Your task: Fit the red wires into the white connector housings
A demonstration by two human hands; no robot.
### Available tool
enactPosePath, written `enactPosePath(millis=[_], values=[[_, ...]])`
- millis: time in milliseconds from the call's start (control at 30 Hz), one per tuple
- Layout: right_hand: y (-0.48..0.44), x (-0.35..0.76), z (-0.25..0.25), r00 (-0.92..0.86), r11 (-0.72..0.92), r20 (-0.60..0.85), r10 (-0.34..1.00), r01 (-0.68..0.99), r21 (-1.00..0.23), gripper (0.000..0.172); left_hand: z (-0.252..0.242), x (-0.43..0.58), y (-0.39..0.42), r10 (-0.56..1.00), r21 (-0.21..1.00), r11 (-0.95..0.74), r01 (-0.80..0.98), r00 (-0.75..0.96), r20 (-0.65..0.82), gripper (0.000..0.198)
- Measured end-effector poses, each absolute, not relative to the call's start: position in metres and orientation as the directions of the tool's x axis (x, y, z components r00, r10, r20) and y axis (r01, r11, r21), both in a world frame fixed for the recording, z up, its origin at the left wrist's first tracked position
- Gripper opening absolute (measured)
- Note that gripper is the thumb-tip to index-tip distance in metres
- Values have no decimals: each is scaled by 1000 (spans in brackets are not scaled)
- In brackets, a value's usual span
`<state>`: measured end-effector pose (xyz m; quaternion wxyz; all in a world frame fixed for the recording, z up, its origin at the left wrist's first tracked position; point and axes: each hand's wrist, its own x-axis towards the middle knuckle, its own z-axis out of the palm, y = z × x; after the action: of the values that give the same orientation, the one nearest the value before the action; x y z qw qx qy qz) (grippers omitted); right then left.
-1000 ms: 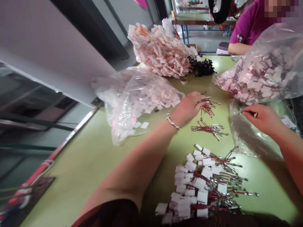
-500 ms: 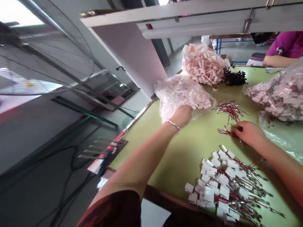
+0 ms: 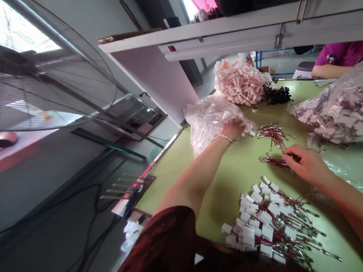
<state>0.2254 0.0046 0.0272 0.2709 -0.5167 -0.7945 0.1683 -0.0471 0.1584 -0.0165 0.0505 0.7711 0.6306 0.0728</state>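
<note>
My left hand (image 3: 234, 129) is inside the mouth of a clear plastic bag (image 3: 208, 121) filled with small white connector housings; film and housings hide its fingers. My right hand (image 3: 307, 162) is closed, thumb and forefinger pinching a red wire at the end of a small pile of red wires (image 3: 270, 133) with metal terminals. Just below these fingertips lies a second, smaller bunch of red wires (image 3: 273, 161). Nearer to me spreads a heap of red wires with white housings (image 3: 262, 223) on one end and bare metal terminals on the other.
Pink-white tubular parts (image 3: 239, 81) and black pieces (image 3: 276, 94) are heaped at the back, near a tape roll (image 3: 255, 108). A large filled bag (image 3: 334, 113) stands right. A shelf (image 3: 241, 37) spans overhead. A fan (image 3: 53, 83) is at left. Across the table a person's purple sleeve (image 3: 340, 54) shows.
My left hand has moved right and deeper into the bag, under the plastic film. My right hand has stayed near the red wires, its fingers still pinched. The view has shifted slightly.
</note>
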Motion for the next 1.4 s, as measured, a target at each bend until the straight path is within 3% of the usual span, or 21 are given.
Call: enactPosePath(millis=[167,400,533,800,900,967,1033,1100,1133,1200,1267,1400], values=[[0,225,28,-298,348,182,937,753,-558,20,-20,-66,112,965,186,-255,949,237,115,46],[6,234,39,-255,342,227,940,715,-610,20,0,-43,86,933,203,-270,941,204,296,33],[9,234,36,-261,322,192,946,693,-645,18,-1,-4,93,918,174,-387,906,359,171,28],[15,227,19,-288,266,66,956,742,-616,14,-22,8,97,952,181,-307,934,301,61,26],[14,224,15,-297,262,50,954,738,-621,14,-17,3,87,954,236,-298,925,282,98,25],[12,221,13,-297,266,58,953,733,-627,15,-11,2,77,965,367,-258,894,221,141,21],[9,218,12,-289,272,76,954,733,-624,15,-4,3,65,987,626,-157,764,132,88,16],[5,216,13,-293,300,113,949,737,-605,14,0,5,51,992,881,26,473,97,-81,19],[4,214,15,-303,323,136,943,740,-590,13,2,7,46,979,948,130,290,113,-169,22],[1,212,17,-343,379,173,923,742,-553,13,3,12,37,940,952,303,-30,175,-294,22],[-2,210,20,-383,426,194,903,744,-515,13,3,16,32,908,889,403,-219,221,-357,15],[-4,207,20,-417,469,218,882,748,-470,15,3,21,30,874,825,472,-310,289,-391,8]])
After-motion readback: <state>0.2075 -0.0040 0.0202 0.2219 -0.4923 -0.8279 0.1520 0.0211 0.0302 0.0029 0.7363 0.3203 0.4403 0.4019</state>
